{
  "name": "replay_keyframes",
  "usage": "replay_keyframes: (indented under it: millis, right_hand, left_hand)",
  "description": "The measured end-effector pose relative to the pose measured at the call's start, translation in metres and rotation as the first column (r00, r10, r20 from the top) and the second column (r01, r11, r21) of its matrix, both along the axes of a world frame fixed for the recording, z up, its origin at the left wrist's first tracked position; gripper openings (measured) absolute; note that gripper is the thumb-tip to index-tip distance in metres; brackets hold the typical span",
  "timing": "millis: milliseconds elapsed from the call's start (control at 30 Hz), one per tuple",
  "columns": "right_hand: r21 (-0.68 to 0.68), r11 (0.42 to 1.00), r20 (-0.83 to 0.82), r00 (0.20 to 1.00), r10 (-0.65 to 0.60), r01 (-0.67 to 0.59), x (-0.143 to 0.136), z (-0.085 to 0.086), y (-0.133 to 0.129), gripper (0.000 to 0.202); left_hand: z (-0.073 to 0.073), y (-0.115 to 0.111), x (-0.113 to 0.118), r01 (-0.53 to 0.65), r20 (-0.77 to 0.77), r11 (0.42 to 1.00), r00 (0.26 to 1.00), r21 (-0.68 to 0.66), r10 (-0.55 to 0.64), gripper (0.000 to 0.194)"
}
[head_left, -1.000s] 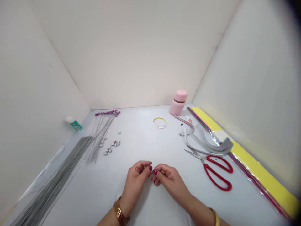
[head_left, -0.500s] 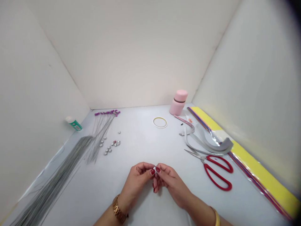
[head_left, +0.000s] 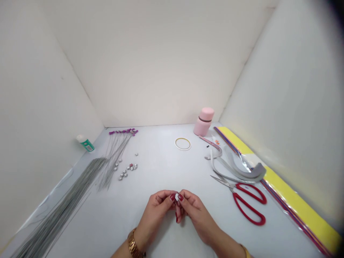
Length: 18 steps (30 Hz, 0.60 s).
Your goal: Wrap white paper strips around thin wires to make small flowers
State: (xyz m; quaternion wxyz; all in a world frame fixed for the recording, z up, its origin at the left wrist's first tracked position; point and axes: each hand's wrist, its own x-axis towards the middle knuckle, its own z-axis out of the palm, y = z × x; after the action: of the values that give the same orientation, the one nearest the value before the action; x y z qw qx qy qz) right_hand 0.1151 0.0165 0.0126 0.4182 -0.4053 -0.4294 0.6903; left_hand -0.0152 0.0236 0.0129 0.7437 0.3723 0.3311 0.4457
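Observation:
Between both hands, at the front middle of the table, is a small whitish paper star [head_left: 176, 196]. My left hand [head_left: 159, 208] pinches its left side between thumb and forefinger. From the right, my right hand [head_left: 194, 208] pinches it the same way, its other fingers curled underneath. The fingertips cover much of the star. Several silver paper stars [head_left: 131, 167] lie loose to the left, one with a reddish patch. Scissors with red handles [head_left: 248, 199] rest spread apart to the right, beside curved silver-grey paper strips [head_left: 242, 175].
Grey wires [head_left: 72, 200] lie in a bundle at left, near wires tipped with purple stars [head_left: 123, 132]. A green-and-white glue bottle [head_left: 86, 143] is by the left wall. Further back are a tape ring [head_left: 183, 149] and a pink flask [head_left: 202, 123]. Yellow sheets [head_left: 290, 193] line the right wall.
My fingertips have shifted slightly, and more of the white star shows between my thumbs. The whole scene sits a little lower in view; the other things lie as before.

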Motion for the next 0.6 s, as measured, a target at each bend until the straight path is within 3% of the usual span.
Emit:
replay_keyframes:
  millis: [233,600]
  right_hand:
    - [0.111,0.993,0.166,0.984,-0.067,0.049,0.000,-0.009,0.001,0.029]
    - [0.269,0.962,0.405,0.901,-0.155,0.044,0.001,-0.012,-0.003,0.024]
  left_hand:
    - [0.002,0.003,-0.001,-0.038,-0.075,0.997,0.996,0.060,0.042,0.018]
    - [0.001,0.000,-0.002,-0.178,-0.250,0.984,0.952,0.009,0.175,0.012]
